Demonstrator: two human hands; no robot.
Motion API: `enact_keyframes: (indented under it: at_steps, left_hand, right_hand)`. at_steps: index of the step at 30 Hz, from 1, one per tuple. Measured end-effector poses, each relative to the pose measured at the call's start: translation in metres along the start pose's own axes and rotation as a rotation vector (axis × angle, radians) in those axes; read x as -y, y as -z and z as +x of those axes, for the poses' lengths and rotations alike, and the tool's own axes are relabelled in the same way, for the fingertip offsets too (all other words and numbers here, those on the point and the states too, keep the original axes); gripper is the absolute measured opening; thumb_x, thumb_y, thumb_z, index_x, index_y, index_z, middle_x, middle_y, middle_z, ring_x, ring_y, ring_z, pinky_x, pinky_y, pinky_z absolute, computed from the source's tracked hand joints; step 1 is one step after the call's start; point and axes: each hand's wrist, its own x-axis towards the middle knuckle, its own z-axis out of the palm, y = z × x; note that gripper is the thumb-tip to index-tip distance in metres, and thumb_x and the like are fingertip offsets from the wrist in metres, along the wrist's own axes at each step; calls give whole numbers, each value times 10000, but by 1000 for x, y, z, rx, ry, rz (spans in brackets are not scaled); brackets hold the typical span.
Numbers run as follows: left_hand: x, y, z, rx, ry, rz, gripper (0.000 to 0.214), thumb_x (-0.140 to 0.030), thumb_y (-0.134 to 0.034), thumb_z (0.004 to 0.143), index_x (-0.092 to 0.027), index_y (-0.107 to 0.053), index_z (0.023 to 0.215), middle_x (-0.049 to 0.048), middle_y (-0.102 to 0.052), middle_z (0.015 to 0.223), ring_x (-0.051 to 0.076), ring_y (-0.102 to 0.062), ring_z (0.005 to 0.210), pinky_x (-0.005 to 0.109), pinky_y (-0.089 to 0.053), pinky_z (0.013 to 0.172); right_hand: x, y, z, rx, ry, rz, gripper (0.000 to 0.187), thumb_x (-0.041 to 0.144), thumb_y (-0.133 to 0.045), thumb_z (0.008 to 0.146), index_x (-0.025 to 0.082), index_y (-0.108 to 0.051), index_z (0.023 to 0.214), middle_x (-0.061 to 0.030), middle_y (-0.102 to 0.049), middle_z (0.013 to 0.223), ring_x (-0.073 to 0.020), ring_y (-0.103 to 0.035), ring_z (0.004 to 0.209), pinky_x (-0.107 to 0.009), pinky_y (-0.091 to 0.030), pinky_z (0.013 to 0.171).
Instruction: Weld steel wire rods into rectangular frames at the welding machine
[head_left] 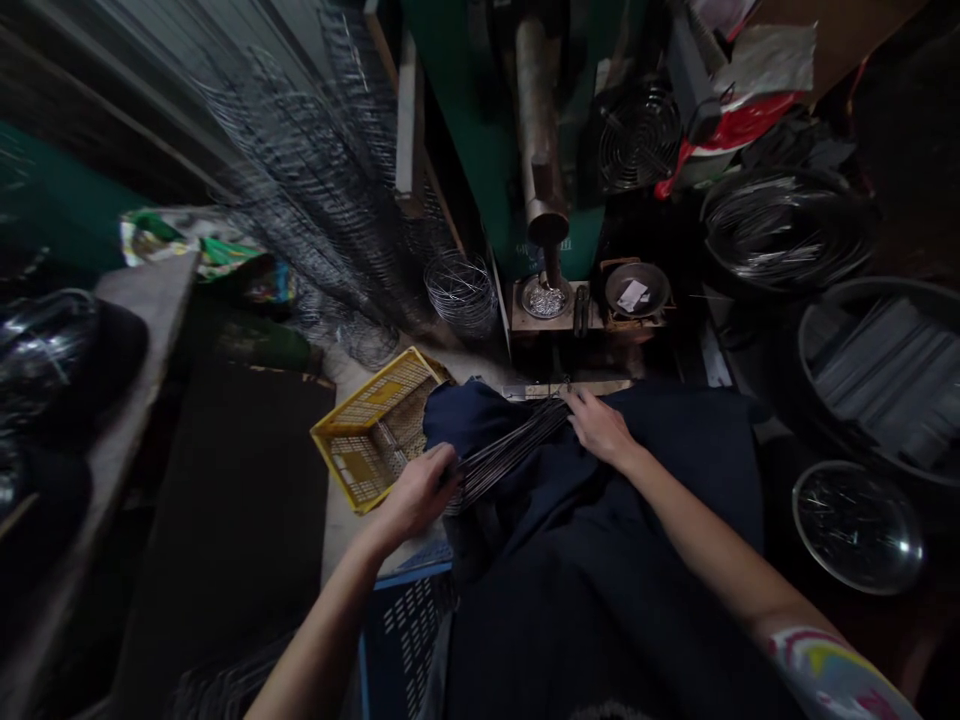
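Gripping wire rod bundle (504, 452) both ends: left hand (417, 493), right hand (600, 428); yellow crate (360, 440) beside.

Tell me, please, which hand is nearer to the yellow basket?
Left. The left hand is beside the yellow basket; the right hand rests farther off, on the rod bundle.

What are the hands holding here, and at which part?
A bundle of thin wire rods: the left hand grips its lower end, the right hand lies over its upper end.
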Motion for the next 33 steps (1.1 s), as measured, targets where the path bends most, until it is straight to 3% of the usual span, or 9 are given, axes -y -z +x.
enact_keyframes:
  at_steps: [5, 10, 13, 16, 21, 24, 27, 30, 33]
  left_hand:
    - [9, 7, 2, -33, 115, -135, 201, -375, -537, 896, -201, -482, 811, -8, -537, 757, 144, -513, 696, 259, -413, 665]
    - [31, 7, -3, -62, 139, -116, 412, -463, -660, 798, -197, -526, 1082, 59, -625, 997, 205, -607, 895, 304, -490, 785]
    - [36, -3, -13, -108, 122, 25, 333, -422, -573, 844, -191, -571, 1084, 124, -632, 1094, 245, -636, 939, 346, -509, 813]
    - [40, -11, -24, -150, 120, 47, 218, -369, -472, 867, -241, -634, 937, 106, -696, 1008, 248, -687, 853, 329, -536, 745]
    - [65, -14, -26, -112, 142, 24, 231, -419, -501, 764, -352, -648, 929, 18, -729, 681, 320, -703, 609, 396, -545, 540]
    - [84, 0, -14, -108, 204, 112, 257, -434, -515, 746, -335, -665, 930, 52, -740, 690, 366, -706, 631, 432, -540, 519]
    - [92, 30, 16, -126, 214, 103, 256, -467, -531, 769, -324, -677, 924, 65, -770, 865, 374, -722, 809, 470, -580, 649]
    - [82, 59, 66, -105, 190, 21, 281, -504, -511, 808, -298, -684, 889, 59, -771, 943, 341, -715, 917, 464, -582, 782]
    - [62, 68, 125, -93, 129, 159, 327, -517, -456, 832, -279, -679, 850, 56, -771, 832, 354, -722, 812, 448, -570, 670]
  right_hand:
    - [-3, -5, 32, 92, 73, -67, 263, 225, -394, 983, 223, -625, 1110, -81, -573, 1119, -186, -591, 923, -248, -432, 712]
    - [0, 7, 32, -123, 182, 5, 237, 227, -390, 990, 192, -625, 1005, -81, -553, 1044, -175, -541, 860, -246, -395, 704]
    - [13, 21, 32, -200, 238, -7, 204, 134, -404, 957, 186, -600, 960, -74, -542, 984, -178, -511, 872, -245, -389, 735]
    - [23, 33, 36, -214, 302, 3, 152, 184, -430, 976, 205, -579, 955, -51, -541, 980, -168, -506, 883, -241, -399, 748]
    - [13, 58, 26, -305, 283, 137, 157, 340, -470, 998, 238, -566, 1069, -31, -546, 1122, -141, -548, 939, -223, -417, 741]
    - [-20, 82, 7, -406, 122, 135, 204, 361, -454, 1000, 245, -563, 1129, -38, -568, 1139, -148, -563, 947, -227, -423, 728]
    - [-82, 109, -12, -490, -132, 81, 237, 350, -443, 995, 214, -576, 1135, -71, -594, 1133, -179, -563, 993, -253, -435, 808]
    - [-163, 137, -39, -531, -521, -24, 263, 340, -438, 980, 197, -596, 1136, -104, -607, 1144, -226, -576, 1023, -307, -445, 858]
    - [-238, 154, -72, -503, -985, -49, 347, 367, -419, 980, 161, -594, 1197, -166, -598, 1205, -281, -574, 1102, -366, -443, 906]
